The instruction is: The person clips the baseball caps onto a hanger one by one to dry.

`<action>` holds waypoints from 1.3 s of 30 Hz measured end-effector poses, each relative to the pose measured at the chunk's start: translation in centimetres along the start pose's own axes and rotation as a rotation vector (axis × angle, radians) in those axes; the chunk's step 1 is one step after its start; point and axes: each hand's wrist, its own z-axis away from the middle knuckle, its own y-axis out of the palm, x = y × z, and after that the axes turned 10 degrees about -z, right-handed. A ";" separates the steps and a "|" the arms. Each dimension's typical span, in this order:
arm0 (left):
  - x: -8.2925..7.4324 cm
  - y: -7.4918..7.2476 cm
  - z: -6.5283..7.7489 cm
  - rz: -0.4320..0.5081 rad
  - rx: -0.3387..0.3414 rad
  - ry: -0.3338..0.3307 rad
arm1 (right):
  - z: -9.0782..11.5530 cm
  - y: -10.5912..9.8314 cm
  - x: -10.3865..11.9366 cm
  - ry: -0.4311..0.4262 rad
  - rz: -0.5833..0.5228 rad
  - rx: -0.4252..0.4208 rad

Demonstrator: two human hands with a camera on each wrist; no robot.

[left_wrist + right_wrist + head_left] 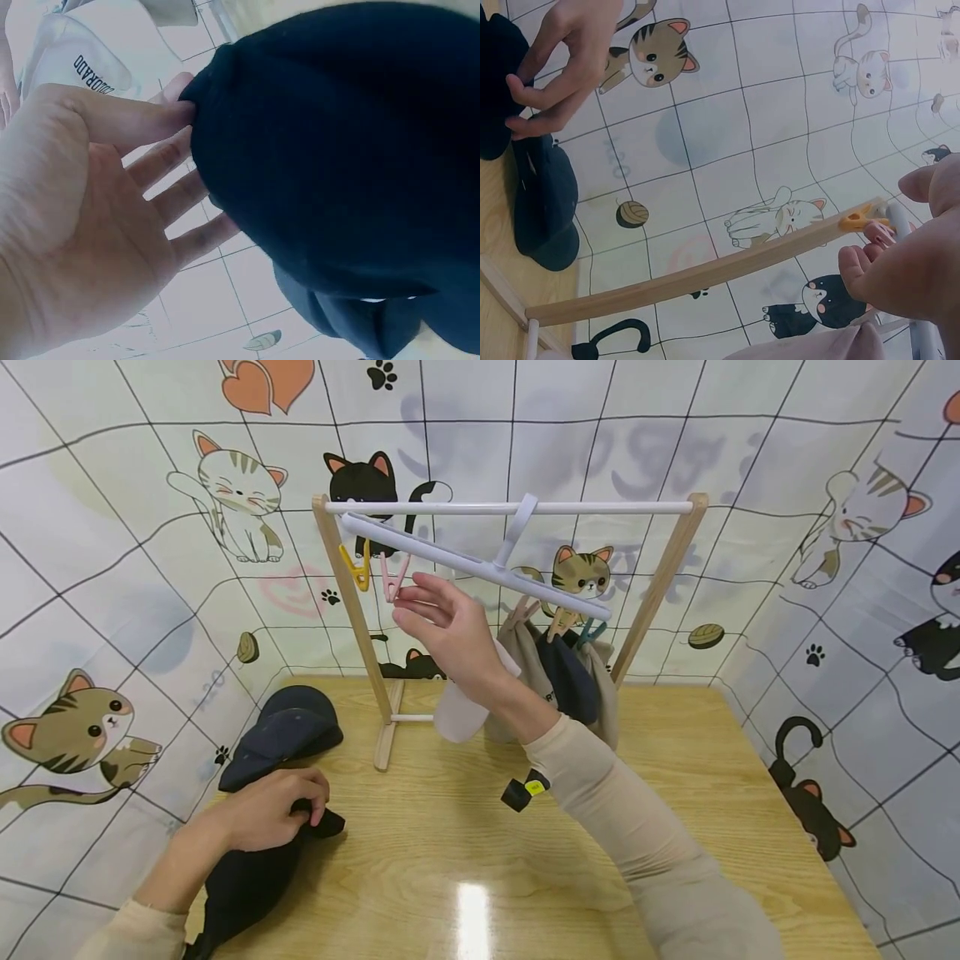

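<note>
My left hand (273, 810) pinches the edge of a black cap (337, 150) between thumb and fingers, low at the left of the table. Up at the hanger, my right hand (457, 639) reaches with lightly bent, spread fingers to a pink clothespin (393, 578), its fingertips right beside the clip. That clothespin and a yellow clothespin (358, 568) hang from the left end of the white hanger (450, 558), which tilts down to the right. In the right wrist view, the fingers and thumb stand apart around the pink clip.
The hanger hooks on the white rail (600, 508) of a wooden rack (660, 585). Pale and navy caps (566, 672) hang clipped at its right end, one lettered COLORADO. A dark navy cap (288, 735) lies on the table (675, 827) by the rack's left foot.
</note>
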 end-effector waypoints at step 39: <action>-1.1 -4.0 -5.1 0.153 -0.176 0.152 | 0.5 0.3 1.1 -0.028 0.054 0.044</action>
